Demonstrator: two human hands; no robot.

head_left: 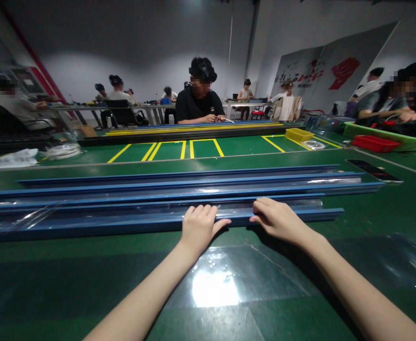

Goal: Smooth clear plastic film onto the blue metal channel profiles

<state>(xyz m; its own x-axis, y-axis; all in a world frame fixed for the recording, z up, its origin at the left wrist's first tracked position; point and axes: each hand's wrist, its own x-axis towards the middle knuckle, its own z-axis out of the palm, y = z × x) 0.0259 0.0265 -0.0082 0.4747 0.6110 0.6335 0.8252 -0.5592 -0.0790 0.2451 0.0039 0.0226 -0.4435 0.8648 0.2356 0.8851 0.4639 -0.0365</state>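
Note:
The nearest of several long blue channel strips (122, 227) lies crosswise on the green table, with clear plastic film (154, 208) along its trough. Over its near rim, my left hand (199, 226) is closed, knuckles up and thumb pointing right along the rim. Farther right on the same strip is my right hand (277, 219), its fingers curled in toward the thumb. What its fingertips pinch, if anything, is hidden. Right behind lie more blue strips (158, 190), also lined with shiny film.
A wide clear plastic sheet (122, 279) lies flat before me. A phone (374, 171), red tray (375, 143), yellow tray (299, 135) and green bin (364, 132) stand at right. Plastic-wrapped bundles (14, 158) lie far left. A person (199, 104) sits opposite.

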